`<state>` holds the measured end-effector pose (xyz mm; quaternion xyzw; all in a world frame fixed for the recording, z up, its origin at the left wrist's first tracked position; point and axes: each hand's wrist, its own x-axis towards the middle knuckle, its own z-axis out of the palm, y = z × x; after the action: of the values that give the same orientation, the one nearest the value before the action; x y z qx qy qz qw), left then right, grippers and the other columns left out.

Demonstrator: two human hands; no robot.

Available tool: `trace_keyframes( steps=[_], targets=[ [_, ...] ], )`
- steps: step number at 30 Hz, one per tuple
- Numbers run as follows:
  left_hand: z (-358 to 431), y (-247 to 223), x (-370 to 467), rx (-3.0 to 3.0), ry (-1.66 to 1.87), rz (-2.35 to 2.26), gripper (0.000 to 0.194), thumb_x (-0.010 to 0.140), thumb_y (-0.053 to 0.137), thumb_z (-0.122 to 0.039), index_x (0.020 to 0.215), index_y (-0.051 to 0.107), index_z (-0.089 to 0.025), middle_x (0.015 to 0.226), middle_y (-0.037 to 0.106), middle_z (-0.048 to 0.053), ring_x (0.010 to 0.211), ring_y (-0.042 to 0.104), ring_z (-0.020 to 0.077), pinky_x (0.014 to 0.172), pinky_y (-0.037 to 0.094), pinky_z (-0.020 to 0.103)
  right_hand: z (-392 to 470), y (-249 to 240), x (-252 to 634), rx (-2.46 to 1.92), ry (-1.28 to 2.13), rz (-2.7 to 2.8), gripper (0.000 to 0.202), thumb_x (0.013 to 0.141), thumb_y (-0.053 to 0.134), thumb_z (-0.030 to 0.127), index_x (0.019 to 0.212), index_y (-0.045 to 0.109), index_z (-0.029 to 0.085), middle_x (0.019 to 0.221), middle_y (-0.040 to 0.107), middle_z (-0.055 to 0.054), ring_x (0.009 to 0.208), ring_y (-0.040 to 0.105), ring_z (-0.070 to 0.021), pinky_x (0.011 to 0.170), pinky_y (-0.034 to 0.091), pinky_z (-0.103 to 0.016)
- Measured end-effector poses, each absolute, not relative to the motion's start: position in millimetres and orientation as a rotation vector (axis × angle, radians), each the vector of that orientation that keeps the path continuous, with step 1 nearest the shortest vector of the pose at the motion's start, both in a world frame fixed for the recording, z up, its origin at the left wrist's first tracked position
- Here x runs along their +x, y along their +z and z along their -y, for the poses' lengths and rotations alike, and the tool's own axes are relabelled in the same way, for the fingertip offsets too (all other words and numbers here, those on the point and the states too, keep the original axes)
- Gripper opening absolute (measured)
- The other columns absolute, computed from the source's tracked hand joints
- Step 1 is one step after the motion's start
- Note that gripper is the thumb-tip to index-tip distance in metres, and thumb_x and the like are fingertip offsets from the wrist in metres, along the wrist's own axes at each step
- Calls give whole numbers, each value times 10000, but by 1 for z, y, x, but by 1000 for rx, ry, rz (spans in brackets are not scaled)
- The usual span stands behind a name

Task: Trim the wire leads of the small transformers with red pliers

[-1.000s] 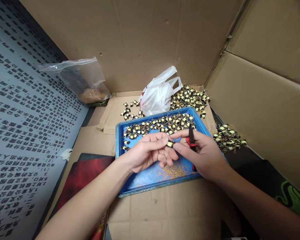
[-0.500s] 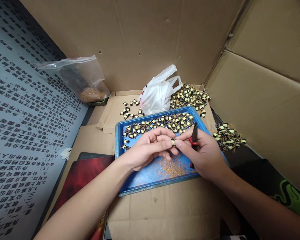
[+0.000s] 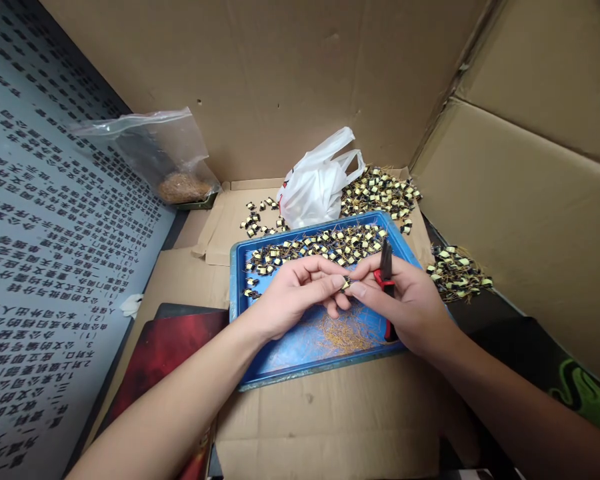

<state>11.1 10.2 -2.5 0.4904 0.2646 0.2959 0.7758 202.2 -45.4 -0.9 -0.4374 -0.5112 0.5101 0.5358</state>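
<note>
Pinching a small yellow-and-black component point(image 3: 347, 284), head view: the left hand point(image 3: 296, 298) has it between thumb and fingertips, grip narrow, with the lower fingers curled beneath. The piece sits over the middle of the tray, boxy, with a pale yellow band between dark ends. Right hand point(image 3: 416, 301): thumb and forefinger come in against the component from the other side; the same hand's grip holds red-handled cutters point(image 3: 386, 263), dark metal blades upward, one red handle end showing below the palm.

Beneath both hands, a shallow rectangular blue tray point(image 3: 300, 375), smooth plastic, scuffed along its raised rim. Its far half carries a layer of similar wired parts point(image 3: 325, 241); nearer, a loose, hair-fine scatter of golden wire clippings point(image 3: 347, 335).

Behind the tray, a crumpled white plastic bag point(image 3: 307, 193), glossy and creased, beside a bristling heap point(image 3: 383, 193) of the same blocky parts. To the left, a clear zip bag point(image 3: 153, 143) with coppery tangled strands at its base. Brown corrugated cardboard point(image 3: 325, 420) lies under the tray's near edge.
</note>
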Motion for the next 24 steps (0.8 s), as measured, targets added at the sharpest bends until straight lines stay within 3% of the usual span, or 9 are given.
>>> trace_keyframes(
  steps=[7,15,24],
  targets=[
    [-10,-2,11,1064,640,-577,235,944,786,-315,1036,744,-102,778,775,52,625,698,92,607,570,193,45,-2,204,-1046,1230,1208,66,892,773,220,889,708,228,618,559,67,567,584,-102,569,481,-235],
    [-11,-1,11,1072,633,-588,233,948,780,-317,1015,734,-98,766,774,51,610,702,94,600,573,199,45,1,204,-1071,1154,1288,59,912,749,210,859,737,232,735,745,8,645,687,-136,630,547,-264],
    [-11,-2,10,1100,625,-638,259,933,794,-341,992,734,-96,731,760,49,569,674,88,582,548,198,48,2,211,-1289,648,1597,29,887,771,223,860,781,222,687,646,21,607,548,-127,567,429,-275]
  ],
)
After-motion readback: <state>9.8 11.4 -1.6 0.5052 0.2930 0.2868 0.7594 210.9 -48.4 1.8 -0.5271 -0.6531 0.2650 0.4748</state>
